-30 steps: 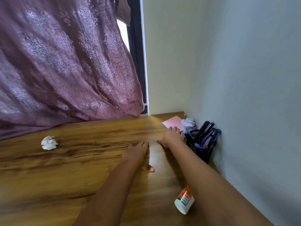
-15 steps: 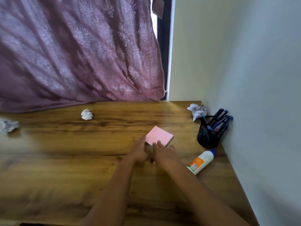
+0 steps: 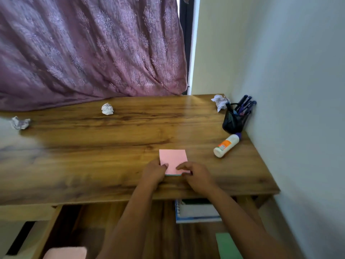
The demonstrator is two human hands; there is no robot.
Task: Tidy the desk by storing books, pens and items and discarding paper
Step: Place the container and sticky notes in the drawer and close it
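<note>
Right, both hands are on the pink square pad of paper notes, which lies flat on the brown wood-grain desk, close to its front edge. The left hand has its thumb over the near-left corner with the fingers curled in at the edge. The right hand pinches the near-right corner between thumb and fingertips. So each hand is clamped on a corner of the pad, though I can't see the fingers underneath.

I'd expect it to handle as a light thing: a small block of paper, stiff enough as a stack but loose at the top sheets. If only the top leaves are pinched they may peel or fan open. The better hold looks to be across the full thickness at the near edge, where a thin teal strip shows at the bottom.

The white plastic glue bottle with an orange label lies on its side, well to the right, just beside the black mesh pen holder. A stack of books sits below the desktop, which seems a likely place for the pad.
</note>
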